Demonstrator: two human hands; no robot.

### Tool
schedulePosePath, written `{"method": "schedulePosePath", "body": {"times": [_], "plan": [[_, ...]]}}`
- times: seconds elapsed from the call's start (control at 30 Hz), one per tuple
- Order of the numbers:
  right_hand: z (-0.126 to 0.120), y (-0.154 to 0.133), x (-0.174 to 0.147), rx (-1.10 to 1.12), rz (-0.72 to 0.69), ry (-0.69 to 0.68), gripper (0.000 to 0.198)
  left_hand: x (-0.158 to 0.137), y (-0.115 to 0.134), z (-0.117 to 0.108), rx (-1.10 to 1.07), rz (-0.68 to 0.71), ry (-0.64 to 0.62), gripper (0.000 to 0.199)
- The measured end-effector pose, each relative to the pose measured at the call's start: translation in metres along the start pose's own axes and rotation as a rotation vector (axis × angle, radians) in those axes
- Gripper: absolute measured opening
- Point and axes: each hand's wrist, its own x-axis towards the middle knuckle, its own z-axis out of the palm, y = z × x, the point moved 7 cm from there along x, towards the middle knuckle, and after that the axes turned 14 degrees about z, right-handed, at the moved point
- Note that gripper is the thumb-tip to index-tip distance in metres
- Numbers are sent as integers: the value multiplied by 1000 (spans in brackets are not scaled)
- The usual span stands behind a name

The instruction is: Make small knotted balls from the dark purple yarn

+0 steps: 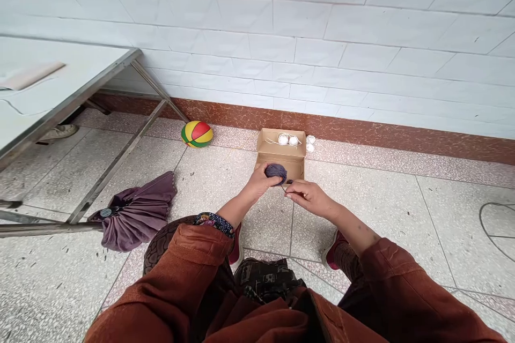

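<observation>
A dark purple-grey ball of yarn (276, 172) is gripped in my left hand (259, 182), with the thumb across its near side. Its loose strand runs to my right hand (306, 194), whose fingers are pinched on it just right of the ball. Both hands are in front of an open cardboard box (280, 161) on the floor, partly hiding its near part. Small white yarn balls (283, 140) lie at the box's far side, on its raised lid. Something small and dark shows in the box by my right fingertips, too hidden to name.
More white balls (310, 144) sit just right of the box, near the tiled wall (362, 86). A colourful ball (197, 134) rests to the left. Closer in lie a folded purple umbrella-like cloth (139, 211) and a metal-framed table (100, 77). A cable (488, 230) loops at far right.
</observation>
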Motion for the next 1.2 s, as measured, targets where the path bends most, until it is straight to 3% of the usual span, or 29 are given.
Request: {"method": "schedulePosePath", "body": {"times": [0.1, 0.17, 0.3, 0.43, 0.6, 0.73, 0.83, 0.97, 1.07, 1.2], "plan": [[-18, -6, 1, 155, 44, 59, 25, 1, -3, -1, 255, -2, -41, 61], [-28, -3, 3, 215, 89, 113, 27, 0, -5, 5, 292, 3, -127, 71], [-39, 11, 8, 219, 139, 219, 27, -8, 0, 28, 184, 72, -378, 88], [-40, 34, 12, 155, 233, 338, 23, -22, 13, 45, -102, 89, -560, 89], [-22, 58, 14, -4, 324, 279, 22, -21, 27, 41, -563, -5, -463, 72], [-4, 55, 11, -135, 251, 194, 17, -12, 22, 29, -640, -64, -265, 61], [7, 41, 8, -157, 161, 88, 19, -5, 11, 17, -497, -70, -105, 57], [5, 13, 4, -30, 44, -19, 22, 0, -1, 1, 47, -22, 12, 52], [-10, 0, 3, 118, 56, 7, 24, 1, -3, 4, 330, 34, -61, 58], [-29, 7, 6, 198, 141, 142, 25, -5, 1, 23, 340, 105, -283, 72]]}}
